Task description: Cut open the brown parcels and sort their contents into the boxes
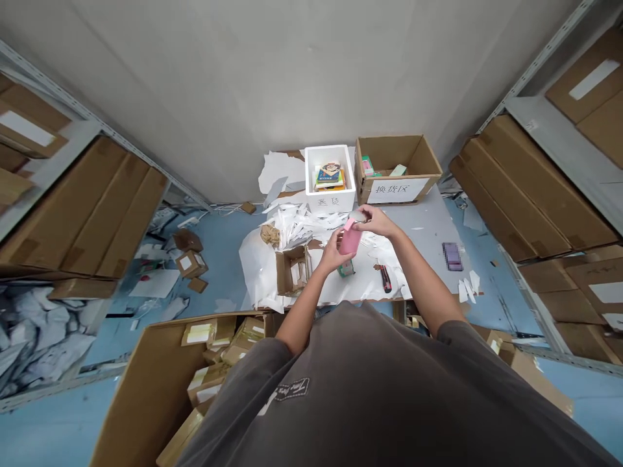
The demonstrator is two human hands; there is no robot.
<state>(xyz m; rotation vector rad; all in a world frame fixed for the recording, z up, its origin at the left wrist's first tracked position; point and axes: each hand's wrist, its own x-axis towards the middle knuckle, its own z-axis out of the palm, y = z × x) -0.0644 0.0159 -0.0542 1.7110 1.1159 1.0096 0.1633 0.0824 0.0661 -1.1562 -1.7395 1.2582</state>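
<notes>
- Holding a pink box (349, 242) tilted above the worktable (431, 227); apparently handling its upper end, perhaps to open or inspect.
- Calls, by judgement, for steady support below and light fingertip work above.
- Gripping the box's side and lower part with the left hand (331, 253), fingers curled close.
- Bending right hand (378, 222) fingers inward at the top, beside a pale piece (357, 216); cannot tell whether pinching it or the box.
- Lying below: a green-and-white box (346, 268); farther right, a red-and-black tool (385, 279).
</notes>
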